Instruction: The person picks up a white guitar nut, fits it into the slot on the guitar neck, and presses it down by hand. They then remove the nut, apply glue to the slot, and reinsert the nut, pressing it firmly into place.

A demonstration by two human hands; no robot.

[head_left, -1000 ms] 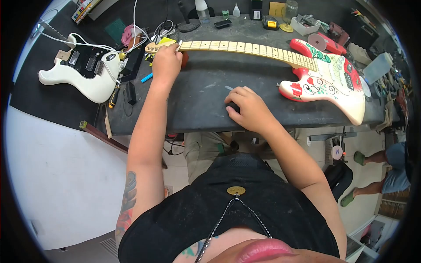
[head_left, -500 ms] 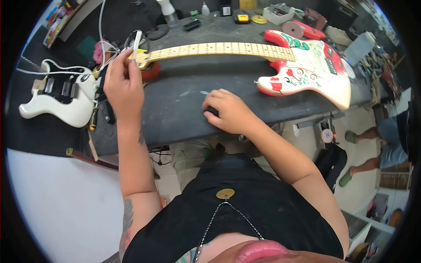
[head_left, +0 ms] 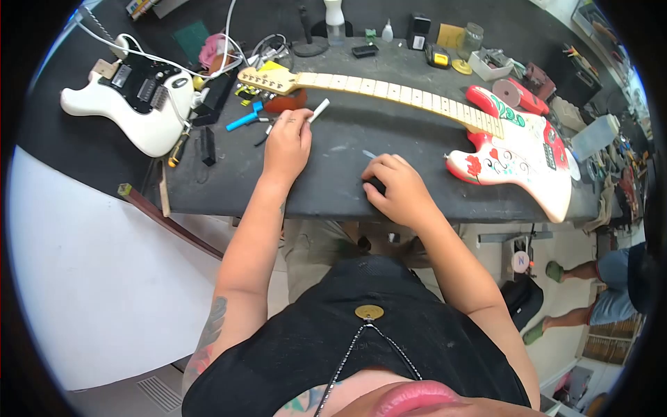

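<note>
Just then my left grip [head_left: 288, 142] pinched a small white stick [head_left: 319, 110] just below the painted guitar's neck [head_left: 389, 90], while my right grip [head_left: 397, 186] lay curled on the desk [head_left: 326, 182] farther from that neck, and whether it held anything I could not tell.

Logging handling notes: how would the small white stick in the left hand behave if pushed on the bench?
The white stick juts straight from the left hand, so probably stiff. Thin and held by fingertips alone, it is likely light. If round, it may roll on the flat bench; its cross-section cannot be told.
</note>
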